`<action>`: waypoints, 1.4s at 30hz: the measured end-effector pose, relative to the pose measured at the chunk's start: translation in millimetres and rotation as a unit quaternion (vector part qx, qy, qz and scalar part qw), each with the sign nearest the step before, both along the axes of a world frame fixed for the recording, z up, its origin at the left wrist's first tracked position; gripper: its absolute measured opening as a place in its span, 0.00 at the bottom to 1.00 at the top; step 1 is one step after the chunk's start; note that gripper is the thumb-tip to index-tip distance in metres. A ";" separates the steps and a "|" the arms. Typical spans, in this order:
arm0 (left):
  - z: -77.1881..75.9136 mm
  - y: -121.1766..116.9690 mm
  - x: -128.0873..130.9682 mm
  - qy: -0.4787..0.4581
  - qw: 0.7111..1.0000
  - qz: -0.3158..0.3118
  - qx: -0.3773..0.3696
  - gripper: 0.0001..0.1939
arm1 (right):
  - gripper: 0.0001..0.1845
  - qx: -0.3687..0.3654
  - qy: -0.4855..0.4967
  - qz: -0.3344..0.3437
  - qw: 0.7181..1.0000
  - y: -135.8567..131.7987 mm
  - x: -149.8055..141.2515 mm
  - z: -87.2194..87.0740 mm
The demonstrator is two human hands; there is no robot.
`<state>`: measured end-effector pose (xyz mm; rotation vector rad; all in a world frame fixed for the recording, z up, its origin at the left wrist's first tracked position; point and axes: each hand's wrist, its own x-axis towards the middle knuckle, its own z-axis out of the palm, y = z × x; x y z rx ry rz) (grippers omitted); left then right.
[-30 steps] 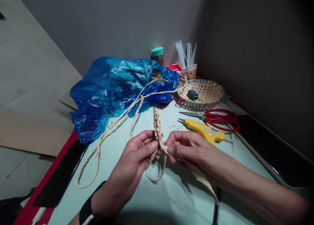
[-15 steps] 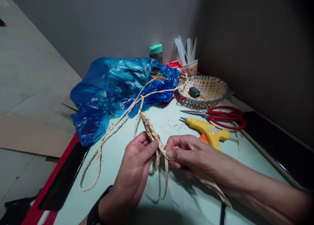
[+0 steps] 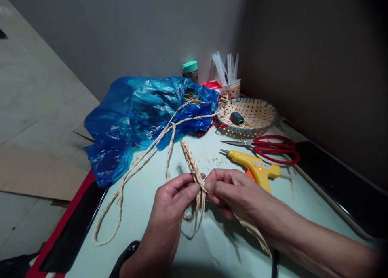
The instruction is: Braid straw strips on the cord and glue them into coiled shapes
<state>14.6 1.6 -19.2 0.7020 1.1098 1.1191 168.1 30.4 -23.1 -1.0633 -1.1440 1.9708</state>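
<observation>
Braid (image 3: 190, 161): gripped by left hand (image 3: 172, 203); right hand (image 3: 233, 189), now closer, pinches flat strip (image 3: 250, 226), seemingly tightening it; glue gun (image 3: 257, 163) right of braid.

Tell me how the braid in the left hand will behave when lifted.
The braid is probably fairly stiff where bunched: that end juts straight past the left hand. It is likely floppier below the hand, where it curls in a loop. Probably light too, looking slender and plaited.
</observation>
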 end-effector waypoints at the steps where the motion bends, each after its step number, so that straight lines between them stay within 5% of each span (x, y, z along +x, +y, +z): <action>1: -0.3 -0.6 0.6 -0.003 1.000 0.009 -0.002 0.09 | 0.08 0.000 0.000 0.002 1.000 -0.4 -0.6 -0.8; 11: -5.9 -1.1 2.4 0.036 0.998 0.056 0.003 0.07 | 0.07 -0.005 -0.006 0.009 1.000 -5.0 -3.6 1.3; 22: 5.5 -2.4 6.9 0.206 0.972 0.084 0.069 0.04 | 0.05 -0.031 0.018 0.011 0.999 -2.7 -3.9 -0.9; 29: 0.9 -4.9 3.4 0.175 0.978 0.080 0.078 0.22 | 0.07 -0.035 0.018 0.001 0.999 -0.7 -5.6 1.2; 35: 7.1 -8.7 0.1 0.336 0.926 0.090 0.144 0.03 | 0.06 -0.018 0.008 -0.021 1.000 0.9 -4.0 1.0; 42: 14.1 -11.0 3.9 0.378 0.912 0.052 0.151 0.04 | 0.07 0.015 -0.019 -0.056 0.998 -0.8 -4.3 -1.9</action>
